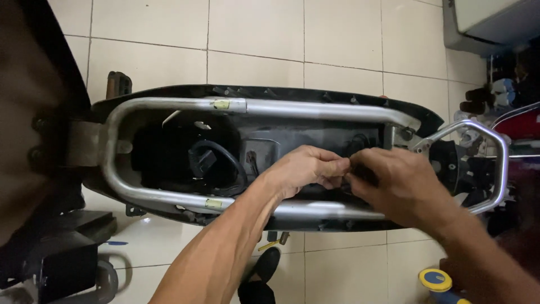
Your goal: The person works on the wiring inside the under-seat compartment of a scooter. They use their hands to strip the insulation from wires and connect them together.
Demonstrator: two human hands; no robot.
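Observation:
I look down into a scooter's open under-seat bay [185, 157], framed by a bent silver tube frame [169, 104] with black body panels around it. My left hand [306, 169] and my right hand [394, 183] meet over the bay's right half, fingertips pinched together on a small black part, probably a connector or wire end [349, 169], mostly hidden by the fingers. A black cable loop with a plug [211, 157] lies in the bay to the left of my hands.
The scooter stands on a pale tiled floor [253, 34]. A silver rear grab rail [495, 157] sticks out at right. Dark scooter parts sit at the left edge [50, 247], a blue and yellow round object [436, 280] at bottom right, my shoe [264, 264] below.

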